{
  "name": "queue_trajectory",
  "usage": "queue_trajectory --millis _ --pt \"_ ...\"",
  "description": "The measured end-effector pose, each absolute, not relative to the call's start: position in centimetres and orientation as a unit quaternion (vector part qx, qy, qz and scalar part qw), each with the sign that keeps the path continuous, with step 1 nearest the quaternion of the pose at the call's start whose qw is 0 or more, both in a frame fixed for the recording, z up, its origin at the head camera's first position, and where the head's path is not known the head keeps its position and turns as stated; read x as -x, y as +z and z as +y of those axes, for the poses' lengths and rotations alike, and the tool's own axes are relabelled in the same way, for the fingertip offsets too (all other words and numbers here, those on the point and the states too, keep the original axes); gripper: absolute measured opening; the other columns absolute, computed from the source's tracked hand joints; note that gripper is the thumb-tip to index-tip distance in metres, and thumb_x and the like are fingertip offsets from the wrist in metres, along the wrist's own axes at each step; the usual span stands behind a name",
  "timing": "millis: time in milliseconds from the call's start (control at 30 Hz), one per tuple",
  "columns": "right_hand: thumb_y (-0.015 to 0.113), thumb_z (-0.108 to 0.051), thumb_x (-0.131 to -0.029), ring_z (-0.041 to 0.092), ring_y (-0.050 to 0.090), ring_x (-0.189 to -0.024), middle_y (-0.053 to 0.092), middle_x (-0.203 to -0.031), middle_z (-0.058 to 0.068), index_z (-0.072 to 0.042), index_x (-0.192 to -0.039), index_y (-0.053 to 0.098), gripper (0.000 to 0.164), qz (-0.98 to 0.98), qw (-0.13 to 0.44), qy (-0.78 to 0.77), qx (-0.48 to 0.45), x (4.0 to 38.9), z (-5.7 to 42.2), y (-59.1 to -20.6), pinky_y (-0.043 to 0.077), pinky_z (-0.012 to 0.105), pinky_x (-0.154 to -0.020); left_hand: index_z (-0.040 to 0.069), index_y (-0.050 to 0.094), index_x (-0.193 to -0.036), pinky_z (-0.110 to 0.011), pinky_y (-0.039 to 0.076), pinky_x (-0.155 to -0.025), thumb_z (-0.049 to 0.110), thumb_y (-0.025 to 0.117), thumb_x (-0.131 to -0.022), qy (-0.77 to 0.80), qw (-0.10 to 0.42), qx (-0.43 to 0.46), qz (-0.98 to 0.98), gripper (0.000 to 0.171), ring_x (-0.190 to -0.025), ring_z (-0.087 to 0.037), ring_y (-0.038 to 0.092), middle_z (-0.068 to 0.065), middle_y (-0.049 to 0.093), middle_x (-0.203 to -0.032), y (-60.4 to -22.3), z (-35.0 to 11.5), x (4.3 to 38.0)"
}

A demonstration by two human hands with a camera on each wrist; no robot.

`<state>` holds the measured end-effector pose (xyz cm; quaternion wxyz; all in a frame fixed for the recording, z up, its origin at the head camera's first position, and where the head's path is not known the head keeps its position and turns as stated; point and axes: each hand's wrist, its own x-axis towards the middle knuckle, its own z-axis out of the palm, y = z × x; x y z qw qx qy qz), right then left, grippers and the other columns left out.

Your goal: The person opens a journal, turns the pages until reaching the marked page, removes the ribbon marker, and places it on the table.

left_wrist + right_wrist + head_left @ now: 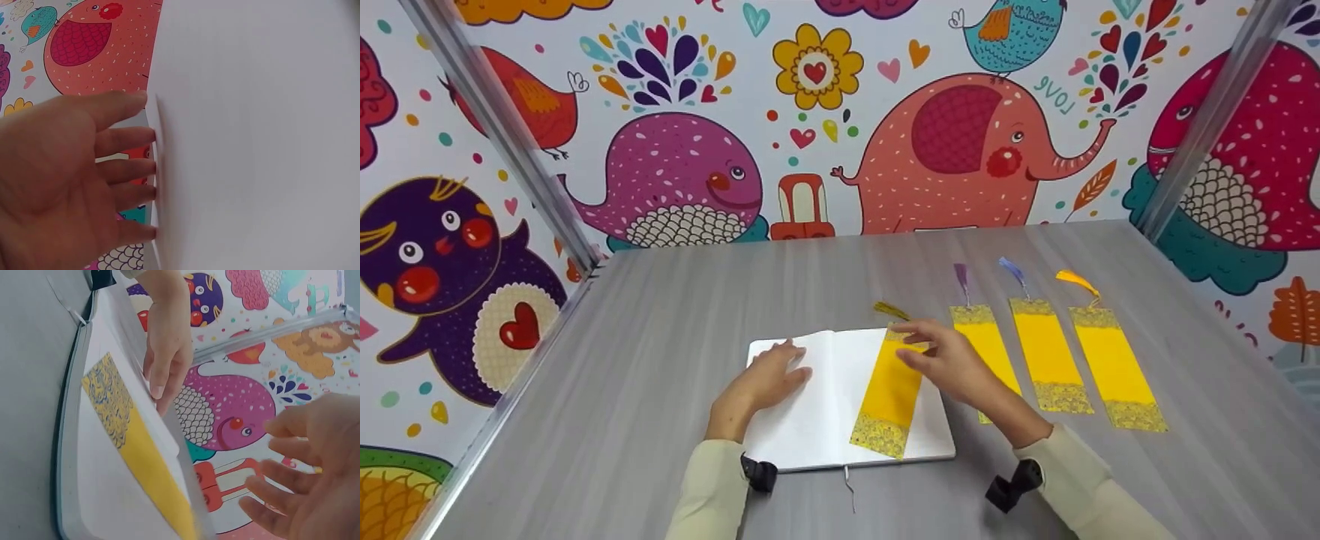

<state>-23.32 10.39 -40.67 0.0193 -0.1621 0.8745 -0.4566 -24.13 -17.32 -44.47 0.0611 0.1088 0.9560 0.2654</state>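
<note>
An open notebook (802, 435) with blank white pages lies on the table. Across its right page slants a yellow bookmark (889, 394) with patterned ends and an olive tassel (891, 310) beyond the top edge. My left hand (769, 381) rests on the left page; in the left wrist view, the fingertips of that hand (62, 174) touch the white paper with the fingers nearly straight. Over the bookmark's upper part is my right hand (949, 364). The right wrist view shows this hand (315, 475) with fingers spread loosely, holding nothing, apart from the bookmark (149, 464).
Three more yellow bookmarks lie to the right of the notebook, with a purple tassel (961, 275), a blue tassel (1012, 268) and an orange tassel (1076, 280). A ribbon (849, 484) hangs from the notebook's lower edge. Patterned walls enclose the grey table (645, 337).
</note>
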Motion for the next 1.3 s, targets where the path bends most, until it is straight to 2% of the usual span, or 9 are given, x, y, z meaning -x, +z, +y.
queue_trajectory --millis 167,400,567,700,867,1033,1100,1233,1300 --pt "0.067 -0.023 -0.083 0.021 0.058 -0.107 0.060 -0.122 0.004 -0.020 -0.120 0.060 0.037 0.858 0.024 -0.510 0.062 24.9 11.0 -41.6 0.051 0.035 -0.088 0.000 0.049 -0.130 -0.051 0.019 -0.112 0.024 0.051 -0.093 0.269 0.062 -0.109 0.955 0.045 -0.135 -0.038 0.030 -0.023 0.036 -0.143 -44.5 -17.3 24.1" --pt "0.068 -0.027 -0.082 0.020 0.062 -0.098 0.058 -0.123 0.005 -0.019 -0.124 0.057 0.043 0.840 0.041 -0.541 -0.009 26.8 12.2 -43.4 0.054 0.030 -0.079 0.000 0.049 -0.130 -0.051 0.019 -0.112 0.023 0.051 -0.093 0.274 0.061 -0.109 0.954 0.044 -0.135 -0.038 0.029 -0.024 0.036 -0.143 -44.3 -17.3 24.0" --pt "0.072 -0.033 -0.078 0.022 0.062 -0.102 0.053 -0.127 0.004 -0.019 -0.127 0.052 0.055 0.807 0.058 -0.582 -0.078 29.0 12.8 -46.0 0.055 0.030 -0.075 -0.001 0.049 -0.130 -0.051 0.020 -0.112 0.023 0.051 -0.093 0.275 0.061 -0.109 0.953 0.044 -0.135 -0.038 0.030 -0.023 0.036 -0.143 -44.3 -17.4 24.0" --pt "0.071 -0.029 -0.078 0.023 0.059 -0.106 0.048 -0.131 0.006 -0.016 -0.132 0.046 0.060 0.794 0.088 -0.586 -0.132 27.8 12.1 -44.3 0.054 0.027 -0.077 -0.001 0.048 -0.130 -0.050 0.019 -0.112 0.023 0.051 -0.093 0.275 0.064 -0.107 0.953 0.045 -0.135 -0.038 0.030 -0.023 0.036 -0.143 -44.3 -17.4 24.1" --pt "0.073 -0.031 -0.077 0.024 0.056 -0.104 0.047 -0.130 0.009 -0.013 -0.135 0.041 0.069 0.804 0.114 -0.563 -0.153 27.9 11.7 -44.7 0.053 0.025 -0.079 -0.001 0.048 -0.131 -0.050 0.018 -0.112 0.023 0.051 -0.093 0.277 0.065 -0.109 0.953 0.046 -0.136 -0.037 0.028 -0.023 0.036 -0.143 -44.2 -17.3 23.9" --pt "0.074 -0.029 -0.076 0.022 0.053 -0.101 0.048 -0.124 0.009 -0.010 -0.135 0.040 0.071 0.811 0.128 -0.547 -0.162 28.5 11.3 -44.8 0.053 0.023 -0.070 -0.002 0.048 -0.131 -0.050 0.018 -0.113 0.023 0.050 -0.093 0.278 0.062 -0.111 0.952 0.045 -0.136 -0.037 0.028 -0.023 0.036 -0.143 -44.2 -17.4 23.9" --pt "0.075 -0.029 -0.075 0.020 0.054 -0.093 0.048 -0.120 0.009 -0.008 -0.134 0.041 0.071 0.820 0.133 -0.531 -0.163 28.6 11.2 -44.7 0.053 0.021 -0.065 -0.002 0.048 -0.131 -0.050 0.018 -0.113 0.024 0.051 -0.093 0.279 0.062 -0.110 0.952 0.046 -0.136 -0.037 0.028 -0.023 0.036 -0.143 -44.2 -17.3 23.9" --pt "0.077 -0.030 -0.072 0.016 0.050 -0.066 0.049 -0.109 0.008 -0.007 -0.128 0.045 0.068 0.842 0.136 -0.498 -0.160 28.7 10.9 -44.4 0.046 0.020 -0.054 -0.002 0.048 -0.130 -0.051 0.019 -0.112 0.023 0.051 -0.093 0.278 0.059 -0.113 0.952 0.045 -0.135 -0.037 0.030 -0.024 0.037 -0.142 -44.2 -17.3 23.9" --pt "0.078 -0.030 -0.071 0.017 0.047 -0.060 0.050 -0.105 0.009 -0.007 -0.125 0.046 0.066 0.852 0.131 -0.483 -0.151 28.5 10.7 -44.4 0.044 0.021 -0.052 -0.002 0.048 -0.130 -0.051 0.019 -0.112 0.022 0.051 -0.093 0.277 0.058 -0.115 0.952 0.045 -0.134 -0.038 0.031 -0.024 0.038 -0.141 -44.2 -17.3 23.9"
